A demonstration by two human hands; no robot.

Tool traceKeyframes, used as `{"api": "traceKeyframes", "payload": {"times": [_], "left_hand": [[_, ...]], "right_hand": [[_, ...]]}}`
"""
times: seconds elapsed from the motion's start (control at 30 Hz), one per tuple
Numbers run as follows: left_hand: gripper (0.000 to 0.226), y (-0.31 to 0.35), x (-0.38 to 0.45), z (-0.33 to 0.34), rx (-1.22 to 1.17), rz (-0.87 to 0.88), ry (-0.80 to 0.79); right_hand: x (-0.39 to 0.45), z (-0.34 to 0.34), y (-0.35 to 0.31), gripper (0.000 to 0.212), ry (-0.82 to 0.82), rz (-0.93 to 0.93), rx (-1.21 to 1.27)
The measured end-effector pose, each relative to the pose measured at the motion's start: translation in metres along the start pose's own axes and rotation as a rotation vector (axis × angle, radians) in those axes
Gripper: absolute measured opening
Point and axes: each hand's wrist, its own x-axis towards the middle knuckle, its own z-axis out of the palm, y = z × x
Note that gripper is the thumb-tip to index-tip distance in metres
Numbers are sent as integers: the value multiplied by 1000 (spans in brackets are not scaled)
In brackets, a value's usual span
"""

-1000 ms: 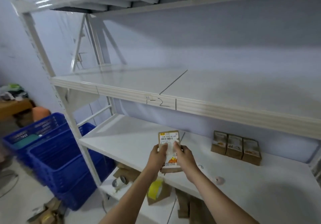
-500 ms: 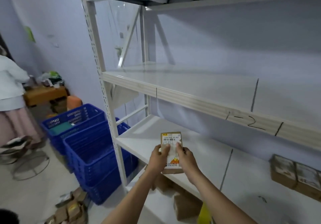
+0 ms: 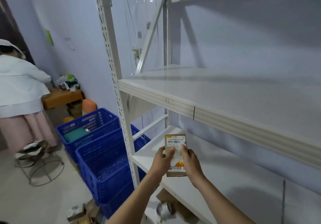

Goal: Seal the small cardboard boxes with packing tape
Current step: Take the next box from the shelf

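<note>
A white steel shelving unit (image 3: 199, 105) fills the frame, and everything else is placed against it. To its left, on the floor, stand stacked blue plastic crates (image 3: 104, 163); further left of the unit a second person in a white jacket (image 3: 19, 84) bends over a low wooden bench (image 3: 60, 96), with a wire-framed stool (image 3: 39, 164) behind them. Under the unit's lowest shelf, loose cardboard pieces (image 3: 170, 199) and what looks like a roll of packing tape (image 3: 164, 209) lie in shadow.

In front of the unit's lower shelf, held in the air over its front edge, is the small cardboard box (image 3: 175, 154), its labelled face with a barcode sticker turned toward the camera. Both hands hold it: the left hand (image 3: 161, 161) clasps the left side with its thumb laid across the face, and the right hand (image 3: 190, 163) clasps the right side, thumb likewise pressed near the label. A glossy strip appears to run down the box's face between the thumbs; whether it is tape being smoothed cannot be told for sure.

The risks lie in the grip and the seal. With the box unsupported beyond the shelf edge, a slackened hold could drop it to the floor beside the crates. If tape is being pressed down, uneven thumb pressure could trap wrinkles or leave an end lifting, and a strip laid over the barcode could spoil its scan. The tape roll sits low under the unit, so reaching for it would mean freeing one hand.
</note>
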Motion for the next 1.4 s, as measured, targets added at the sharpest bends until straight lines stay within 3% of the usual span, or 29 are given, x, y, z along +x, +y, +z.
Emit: {"api": "traceKeyframes", "payload": {"times": [0.23, 0.47, 0.6, 0.7, 0.87, 1.03, 1.17, 1.33, 1.4], "left_hand": [[22, 17, 70, -35, 44, -43, -69], [55, 8, 133, -81, 72, -177, -212], [75, -1, 163, -112, 200, -230, -402], [81, -8, 188, -127, 193, -209, -451], [71, -27, 219, -138, 284, -213, -466], [57, -56, 239, -136, 477, -190, -486], [49, -73, 252, -132, 731, -40, -472], [49, -89, 265, -127, 903, 68, -449], [50, -93, 272, -122, 923, 125, -420]], "right_hand": [[84, 36, -9, 36, -21, 14, -21], [139, 71, -15, 38, -31, 51, -65], [167, 90, -5, 44, 59, 127, -63], [182, 100, 6, 50, 120, 132, -67], [184, 112, 18, 68, 226, 212, -131], [173, 126, 40, 89, 133, 210, -339], [179, 132, 62, 64, 31, 196, -542], [219, 119, 125, 52, 196, 208, -696], [212, 129, 99, 45, 240, 171, -737]]}}
